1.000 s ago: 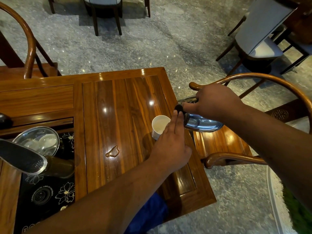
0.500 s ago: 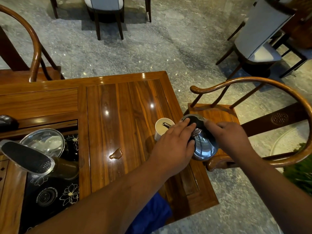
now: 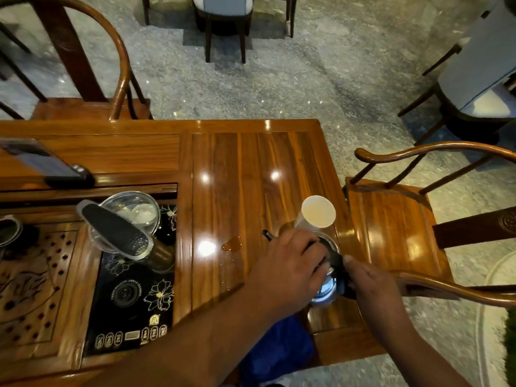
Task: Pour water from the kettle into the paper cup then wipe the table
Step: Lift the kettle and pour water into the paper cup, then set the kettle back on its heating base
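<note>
A white paper cup (image 3: 318, 212) stands upright near the right edge of the wooden table (image 3: 251, 163). Just in front of it is the shiny steel kettle (image 3: 325, 287), mostly covered by my hands. My left hand (image 3: 287, 272) lies curled over the kettle's top, and a thin dark spout tip (image 3: 266, 235) shows past its fingers. My right hand (image 3: 368, 280) grips the kettle's black handle from the right. A small puddle (image 3: 231, 244) sits on the table left of the cup. A blue cloth (image 3: 279, 347) lies under my left forearm at the table's near edge.
A glass pot with a black handle (image 3: 125, 227) stands on the black hob panel (image 3: 131, 297) at the left. A phone (image 3: 47, 163) lies further back. A round-backed wooden chair (image 3: 391, 219) stands close against the table's right edge; more chairs stand beyond.
The kettle came from above the chair on the right to the table edge by the cup. My left hand left the cup's side and settled on the kettle's top.
</note>
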Action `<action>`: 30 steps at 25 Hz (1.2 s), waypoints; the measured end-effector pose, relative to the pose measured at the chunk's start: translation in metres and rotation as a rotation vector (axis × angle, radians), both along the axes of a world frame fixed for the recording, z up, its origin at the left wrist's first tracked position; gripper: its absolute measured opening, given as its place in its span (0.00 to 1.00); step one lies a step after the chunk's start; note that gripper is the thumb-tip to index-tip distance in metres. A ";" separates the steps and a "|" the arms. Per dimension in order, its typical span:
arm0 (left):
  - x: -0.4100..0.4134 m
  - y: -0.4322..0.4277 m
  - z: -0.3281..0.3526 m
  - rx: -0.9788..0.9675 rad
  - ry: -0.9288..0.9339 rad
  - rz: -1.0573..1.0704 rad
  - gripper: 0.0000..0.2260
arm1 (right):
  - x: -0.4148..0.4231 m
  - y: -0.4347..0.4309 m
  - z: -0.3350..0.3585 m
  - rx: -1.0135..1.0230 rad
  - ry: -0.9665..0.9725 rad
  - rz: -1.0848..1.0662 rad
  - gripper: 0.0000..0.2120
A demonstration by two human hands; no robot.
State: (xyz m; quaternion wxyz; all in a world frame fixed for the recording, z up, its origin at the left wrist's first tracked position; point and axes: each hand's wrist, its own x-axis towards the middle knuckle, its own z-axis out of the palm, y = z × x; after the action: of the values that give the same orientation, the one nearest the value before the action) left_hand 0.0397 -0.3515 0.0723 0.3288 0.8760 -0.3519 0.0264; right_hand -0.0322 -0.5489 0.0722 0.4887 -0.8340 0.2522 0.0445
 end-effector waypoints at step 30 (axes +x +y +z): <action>-0.059 0.348 -0.082 0.187 0.082 0.665 0.10 | 0.038 0.373 -0.105 0.346 0.188 0.460 0.20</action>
State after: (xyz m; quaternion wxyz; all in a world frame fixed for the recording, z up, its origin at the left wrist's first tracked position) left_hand -0.0192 -0.0037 -0.0095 0.2343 0.9694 -0.0347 0.0645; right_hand 0.0060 -0.1762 -0.0330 0.5751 -0.7659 0.0894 0.2731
